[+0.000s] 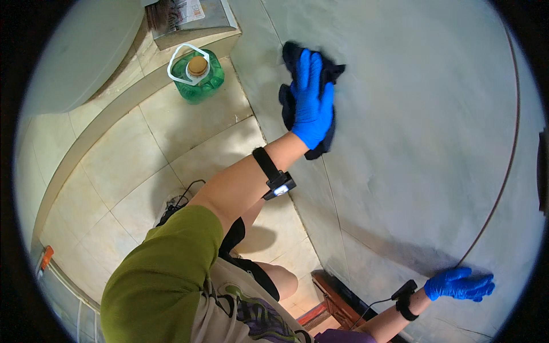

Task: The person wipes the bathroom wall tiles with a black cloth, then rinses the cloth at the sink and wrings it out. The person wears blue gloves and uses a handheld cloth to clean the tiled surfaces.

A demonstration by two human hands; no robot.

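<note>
My left hand point(312, 100), in a blue glove, presses a bunched dark cloth point(287, 100) against the pale tiled wall point(407, 128). Its fingers lie extended over the cloth, and folds stick out around them. At the lower right my right hand point(461, 284), also blue-gloved, rests against the same wall with nothing in it. A thin brown line or cord point(512, 158) curves along the wall and ends close to that hand. Both wrists carry black straps with small devices.
A green liquid jug point(199, 79) with a white handle and tan cap stands on the tiled floor point(124, 150), inside a curved raised curb point(92, 124). Beyond it are a large pale rounded fixture point(85, 55) and a metal box point(193, 25). A reddish-brown wooden frame point(341, 304) stands by the wall.
</note>
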